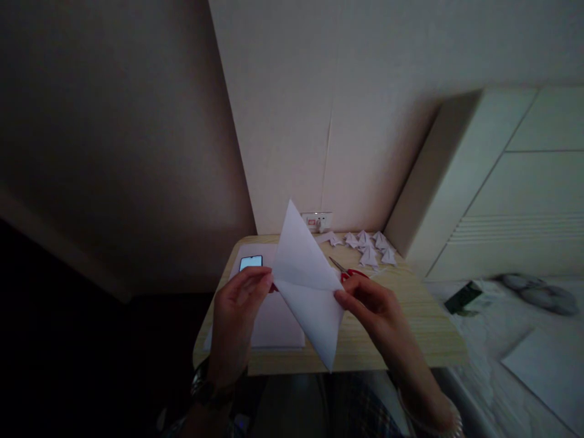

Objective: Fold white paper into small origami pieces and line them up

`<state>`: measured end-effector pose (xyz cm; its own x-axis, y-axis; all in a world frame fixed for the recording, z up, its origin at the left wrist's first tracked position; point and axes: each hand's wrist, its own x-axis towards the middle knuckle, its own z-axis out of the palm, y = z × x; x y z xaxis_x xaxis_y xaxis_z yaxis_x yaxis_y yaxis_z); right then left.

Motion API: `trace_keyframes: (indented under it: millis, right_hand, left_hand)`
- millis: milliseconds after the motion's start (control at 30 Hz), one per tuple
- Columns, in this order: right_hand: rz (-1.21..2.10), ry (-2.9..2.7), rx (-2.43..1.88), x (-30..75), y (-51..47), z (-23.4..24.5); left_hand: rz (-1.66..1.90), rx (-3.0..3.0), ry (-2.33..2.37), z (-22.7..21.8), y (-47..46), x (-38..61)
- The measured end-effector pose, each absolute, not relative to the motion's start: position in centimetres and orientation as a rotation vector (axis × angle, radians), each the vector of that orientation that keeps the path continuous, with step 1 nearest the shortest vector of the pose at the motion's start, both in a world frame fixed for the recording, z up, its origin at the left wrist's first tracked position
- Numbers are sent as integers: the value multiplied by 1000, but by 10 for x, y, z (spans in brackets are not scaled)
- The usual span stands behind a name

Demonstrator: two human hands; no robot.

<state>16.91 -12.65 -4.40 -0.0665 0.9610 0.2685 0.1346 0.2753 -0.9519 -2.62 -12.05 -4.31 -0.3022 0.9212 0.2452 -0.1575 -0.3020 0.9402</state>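
I hold a white sheet of paper [308, 283], folded along a diagonal crease, up in the air above a small wooden table [410, 322]. My left hand [237, 310] pinches the paper's left corner between thumb and fingers. My right hand [371, 304] pinches its right corner. One point of the paper sticks up and the other hangs down past the table's front edge.
Red-handled scissors [349, 272] lie behind the paper. Several small folded white paper shapes [367, 246] sit at the table's back right. A lit phone [250, 262] rests on a stack of white sheets [278, 322]. A wall socket [316, 221] is behind, a bed at the right.
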Motion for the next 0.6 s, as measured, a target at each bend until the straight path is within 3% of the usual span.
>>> trace_keyframes:
  millis: [600]
  right_hand:
    - [978, -1448, -1099, 170, -124, -44]
  left_hand:
    - [1704, 1094, 1134, -35, -118, -24]
